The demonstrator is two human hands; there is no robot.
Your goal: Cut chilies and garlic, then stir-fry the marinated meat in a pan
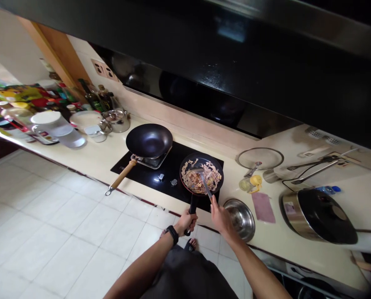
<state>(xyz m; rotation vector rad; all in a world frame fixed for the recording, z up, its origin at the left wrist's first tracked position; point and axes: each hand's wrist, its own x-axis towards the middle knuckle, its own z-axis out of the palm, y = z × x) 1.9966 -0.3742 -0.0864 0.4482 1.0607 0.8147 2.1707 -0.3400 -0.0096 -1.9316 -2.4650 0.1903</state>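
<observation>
A dark frying pan (pixel 220 166) stands on the right burner of the black stove. In it lie sliced, pale-brown pieces of food (pixel 193 182), which look like meat and onion. My left hand (pixel 187 222), with a black watch on the wrist, is closed round the pan's black handle. My right hand (pixel 222 216) grips the handle of a spatula (pixel 206 185), whose metal head rests among the food. Just right of my right hand sits a steel bowl (pixel 246 220) with nothing visible inside. Both hands are in front of the stove's edge.
A wok (pixel 149 141) with a wooden handle sits on the left burner. A glass lid (pixel 260 159), a pink cloth (pixel 264 207) and a large cooker (pixel 322 216) stand to the right. Jars and bottles (pixel 93 99) crowd the left counter. A black range hood (pixel 204 54) hangs overhead.
</observation>
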